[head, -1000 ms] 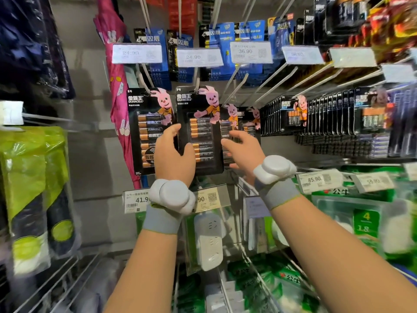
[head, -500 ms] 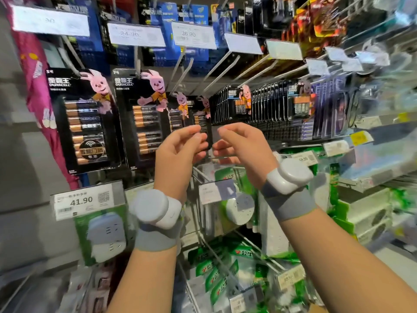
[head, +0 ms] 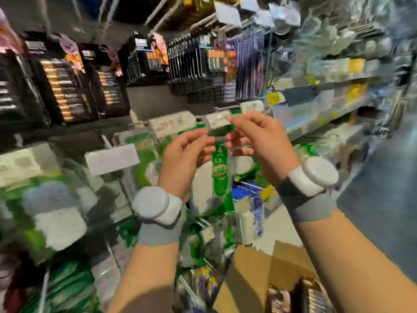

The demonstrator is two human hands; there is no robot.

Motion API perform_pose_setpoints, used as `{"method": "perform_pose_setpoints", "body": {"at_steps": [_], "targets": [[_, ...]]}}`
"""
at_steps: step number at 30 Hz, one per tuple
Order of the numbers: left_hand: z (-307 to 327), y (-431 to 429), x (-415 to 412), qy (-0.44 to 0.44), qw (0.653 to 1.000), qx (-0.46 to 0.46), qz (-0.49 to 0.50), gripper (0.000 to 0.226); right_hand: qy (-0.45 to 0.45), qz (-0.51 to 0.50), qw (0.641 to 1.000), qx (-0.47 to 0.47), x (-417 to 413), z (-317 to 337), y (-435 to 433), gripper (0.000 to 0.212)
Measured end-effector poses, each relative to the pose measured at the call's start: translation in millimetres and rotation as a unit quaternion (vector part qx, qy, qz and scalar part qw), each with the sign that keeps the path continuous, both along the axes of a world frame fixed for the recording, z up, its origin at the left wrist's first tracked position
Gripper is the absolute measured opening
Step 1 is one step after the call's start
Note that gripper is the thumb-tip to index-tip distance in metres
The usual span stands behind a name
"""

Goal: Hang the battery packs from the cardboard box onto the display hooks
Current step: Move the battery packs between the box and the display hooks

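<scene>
At the middle of the view both hands are raised before the shelving, the left hand [head: 182,154] and the right hand [head: 259,141] just beside each other, fingertips facing, thumbs and forefingers curled close. Between the fingertips sits a small dark strip [head: 217,132], but blur hides whether either hand pinches it or whether it belongs to the goods behind. Hung battery packs [head: 61,86] lie well apart from the hands at ten o'clock, black cards with copper cells. At five o'clock, below the right forearm, the cardboard box [head: 277,263] shows its brown flap, with more packs [head: 313,294] inside near the lower edge. Compared with half a second ago, the hung battery packs have slid toward the upper left, the hands sit lower against the shelving, and the cardboard box has come into sight; the hands keep the same fingertip-to-fingertip pose.
</scene>
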State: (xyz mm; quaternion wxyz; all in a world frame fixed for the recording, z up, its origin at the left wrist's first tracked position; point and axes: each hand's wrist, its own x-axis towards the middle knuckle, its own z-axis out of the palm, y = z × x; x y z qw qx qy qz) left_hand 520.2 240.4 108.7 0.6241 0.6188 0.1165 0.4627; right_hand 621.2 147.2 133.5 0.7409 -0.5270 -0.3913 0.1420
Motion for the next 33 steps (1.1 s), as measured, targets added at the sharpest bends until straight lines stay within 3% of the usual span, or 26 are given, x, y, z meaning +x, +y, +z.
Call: {"method": "perform_pose_setpoints", "body": {"at_steps": [15,24,33], "targets": [[-152,-76,154,0.173,0.976,-0.09,-0.099,0.014,0.103,-0.109,0.984,-0.095,136,-127,-107,0.004],[-220,-55,203,0.266,0.952,-0.095,-0.121,0.017,0.166,-0.142,0.966,-0.14,172,-200,-87,0.007],[-304,-26,235,0.342,0.916,-0.131,-0.162,0.01,0.268,-0.193,0.925,-0.19,200,-283,-49,0.008]]}}
